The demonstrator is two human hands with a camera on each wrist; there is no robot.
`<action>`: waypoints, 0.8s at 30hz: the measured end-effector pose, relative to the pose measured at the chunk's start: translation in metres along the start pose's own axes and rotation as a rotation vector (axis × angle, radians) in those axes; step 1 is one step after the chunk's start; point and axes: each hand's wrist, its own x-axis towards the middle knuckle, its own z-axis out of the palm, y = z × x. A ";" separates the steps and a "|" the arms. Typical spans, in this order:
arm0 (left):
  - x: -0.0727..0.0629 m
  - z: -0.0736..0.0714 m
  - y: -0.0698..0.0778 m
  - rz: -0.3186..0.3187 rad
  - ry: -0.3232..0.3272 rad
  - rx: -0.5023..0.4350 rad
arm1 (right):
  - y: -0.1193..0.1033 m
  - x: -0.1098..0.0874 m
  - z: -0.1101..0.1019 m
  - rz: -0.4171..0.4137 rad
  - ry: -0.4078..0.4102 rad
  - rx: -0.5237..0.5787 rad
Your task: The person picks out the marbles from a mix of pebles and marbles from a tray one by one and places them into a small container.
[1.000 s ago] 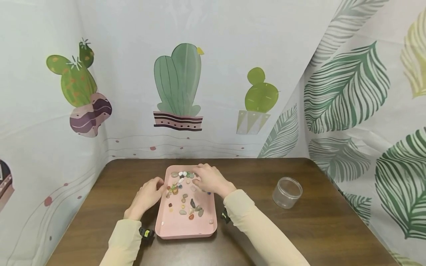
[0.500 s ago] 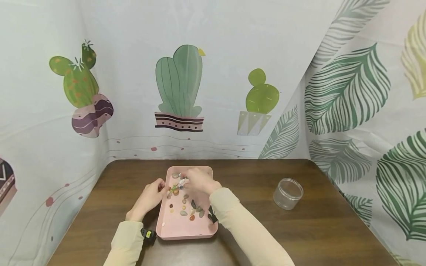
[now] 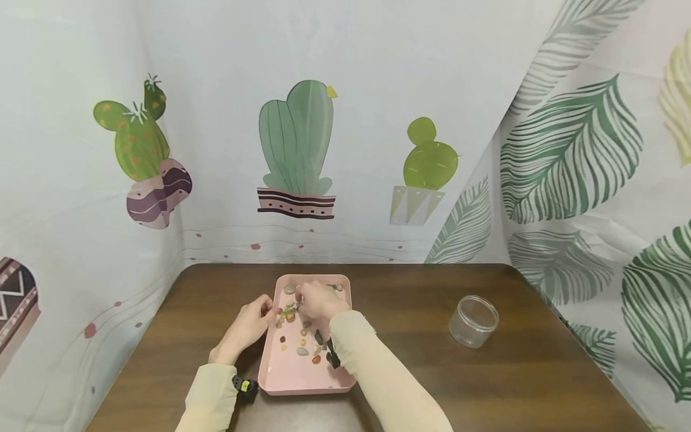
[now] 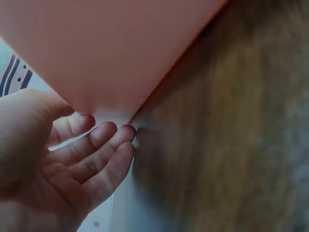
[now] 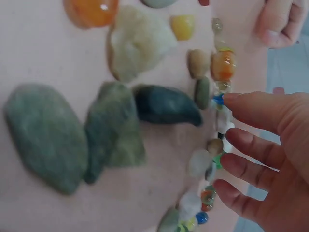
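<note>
A pink tray holds several scattered stones and glass marbles. My left hand grips its left rim, with the thumb over the edge and the fingers against the outer wall. Over the far half of the tray, my right hand reaches down among small pieces. In the right wrist view its fingers are parted, the thumb tip meeting a blue marble. Nearer that camera lie a dark stone, a greenish flat stone, a pale rough stone and an orange stone.
A clear round plastic jar stands on the brown wooden table, right of the tray. Cloth backdrops printed with cacti and leaves rise behind the table and at both sides.
My right hand has moved left across the tray, from its far right side toward the middle, uncovering stones at the far right corner. My left hand stays at the left rim.
</note>
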 end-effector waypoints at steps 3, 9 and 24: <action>0.001 0.001 0.000 0.002 0.001 -0.006 | 0.000 0.000 0.005 0.012 0.001 -0.023; 0.000 0.000 -0.002 0.005 0.018 0.004 | 0.002 0.001 0.009 0.027 -0.004 0.003; 0.000 0.001 0.001 -0.016 0.009 0.006 | 0.005 0.002 0.014 0.017 0.020 0.019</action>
